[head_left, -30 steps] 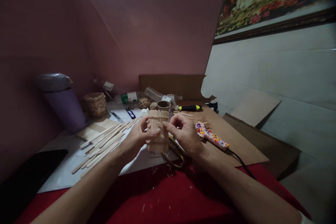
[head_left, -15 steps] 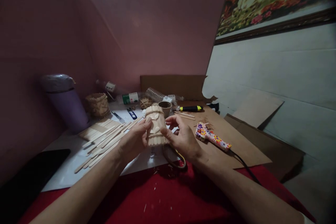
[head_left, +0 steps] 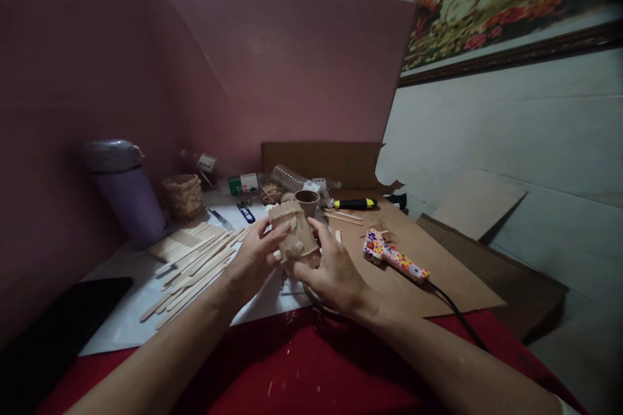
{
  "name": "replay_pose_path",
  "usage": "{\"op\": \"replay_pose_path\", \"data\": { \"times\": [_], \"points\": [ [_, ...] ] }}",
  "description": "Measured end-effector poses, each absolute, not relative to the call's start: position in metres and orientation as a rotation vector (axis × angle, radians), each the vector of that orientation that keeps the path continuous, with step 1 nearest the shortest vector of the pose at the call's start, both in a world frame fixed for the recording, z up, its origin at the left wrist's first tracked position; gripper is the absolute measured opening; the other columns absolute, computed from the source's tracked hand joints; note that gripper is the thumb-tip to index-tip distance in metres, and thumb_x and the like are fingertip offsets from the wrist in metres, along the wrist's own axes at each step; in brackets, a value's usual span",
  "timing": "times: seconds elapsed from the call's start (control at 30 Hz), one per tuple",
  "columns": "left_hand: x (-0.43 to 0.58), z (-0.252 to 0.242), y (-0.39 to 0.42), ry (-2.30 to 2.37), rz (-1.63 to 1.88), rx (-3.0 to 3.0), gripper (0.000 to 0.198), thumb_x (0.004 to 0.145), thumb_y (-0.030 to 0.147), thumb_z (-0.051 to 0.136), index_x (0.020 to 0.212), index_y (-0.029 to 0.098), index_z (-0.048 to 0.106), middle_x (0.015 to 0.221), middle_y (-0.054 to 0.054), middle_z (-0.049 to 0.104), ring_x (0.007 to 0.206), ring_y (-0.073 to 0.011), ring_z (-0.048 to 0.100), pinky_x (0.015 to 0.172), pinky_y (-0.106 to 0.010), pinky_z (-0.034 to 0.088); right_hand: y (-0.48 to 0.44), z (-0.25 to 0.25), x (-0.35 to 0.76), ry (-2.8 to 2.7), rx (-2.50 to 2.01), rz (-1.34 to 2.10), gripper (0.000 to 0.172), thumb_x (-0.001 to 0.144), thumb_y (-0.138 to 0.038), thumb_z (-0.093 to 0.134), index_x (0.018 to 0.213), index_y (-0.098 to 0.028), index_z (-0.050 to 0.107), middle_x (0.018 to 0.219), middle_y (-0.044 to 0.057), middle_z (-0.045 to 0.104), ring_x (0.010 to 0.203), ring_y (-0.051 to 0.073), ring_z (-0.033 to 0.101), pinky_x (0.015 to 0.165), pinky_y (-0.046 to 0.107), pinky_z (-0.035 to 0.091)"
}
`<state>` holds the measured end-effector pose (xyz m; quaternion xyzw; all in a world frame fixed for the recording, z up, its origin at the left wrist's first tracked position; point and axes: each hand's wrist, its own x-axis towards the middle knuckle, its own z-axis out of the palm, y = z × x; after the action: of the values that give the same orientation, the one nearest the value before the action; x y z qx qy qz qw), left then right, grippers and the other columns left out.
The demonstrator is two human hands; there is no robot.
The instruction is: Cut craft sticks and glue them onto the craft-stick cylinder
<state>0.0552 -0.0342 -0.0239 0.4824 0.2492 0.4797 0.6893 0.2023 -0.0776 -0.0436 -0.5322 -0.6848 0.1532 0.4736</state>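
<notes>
1. Head view, far left: purple tumbler (head_left: 130,207) standing, dark flat object (head_left: 63,311) nearer the camera.
2. Next: textured pot (head_left: 182,198) upright toward the back; loose wooden sticks (head_left: 202,264) spread in front of it on white sheet (head_left: 114,331).
3. Left hand (head_left: 250,260): grip closed on the left side of the stick-covered cylinder (head_left: 300,237).
4. Cylinder sits between both hands, mid-view, tilted with its top leaning left; band round the top, raised pale pieces on the front.
5. Brown cup (head_left: 312,209) upright, just behind the cylinder.
6. Right hand (head_left: 338,269): grip closed on the cylinder's right side, thumb low.
7. Black-and-yellow tool (head_left: 356,204) lies beyond the right hand.
8. Flower-patterned glue gun (head_left: 395,260) lies right of that hand on cardboard sheet (head_left: 455,272), black cord trailing toward the camera.
</notes>
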Motion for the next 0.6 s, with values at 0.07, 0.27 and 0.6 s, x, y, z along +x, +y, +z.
{"op": "replay_pose_path", "data": {
  "times": [0.07, 0.27, 0.6],
  "points": [
    [0.055, -0.0237, -0.0335, 0.589, 1.086, 1.098, 0.042, 0.074, 0.031, 0.077, 0.113, 0.02, 0.063, 0.108, -0.008, 0.069, 0.083, -0.0171, 0.067, 0.069, -0.027, 0.053, -0.0779, -0.0457, 0.2015, -1.701, -1.337, 0.294, 0.075, 0.072, -0.031, 0.069, 0.139, -0.016, 0.038, 0.134, 0.018, 0.055, 0.121, 0.032, 0.055, 0.1, 0.048, 0.046],
    [0.0552, -0.0247, -0.0323, 0.628, 1.093, 1.16, 0.049, 0.071, 0.036, 0.078, 0.114, 0.021, 0.062, 0.116, -0.01, 0.066, 0.09, -0.0222, 0.067, 0.066, -0.029, 0.053, -0.0801, -0.0478, 0.2001, -1.732, -1.386, 0.189, 0.074, 0.075, -0.036, 0.065, 0.14, -0.018, 0.036, 0.134, 0.018, 0.054, 0.12, 0.034, 0.054, 0.099, 0.051, 0.045],
    [0.0555, -0.0259, -0.0322, 0.698, 1.091, 1.191, 0.051, 0.07, 0.042, 0.078, 0.113, 0.022, 0.061, 0.109, -0.008, 0.068, 0.086, -0.0194, 0.065, 0.059, -0.025, 0.047, -0.0829, -0.0461, 0.1986, -1.76, -1.431, 0.142, 0.07, 0.071, -0.03, 0.061, 0.137, -0.019, 0.039, 0.122, 0.015, 0.058, 0.108, 0.033, 0.058, 0.089, 0.049, 0.049]
  ]
}}
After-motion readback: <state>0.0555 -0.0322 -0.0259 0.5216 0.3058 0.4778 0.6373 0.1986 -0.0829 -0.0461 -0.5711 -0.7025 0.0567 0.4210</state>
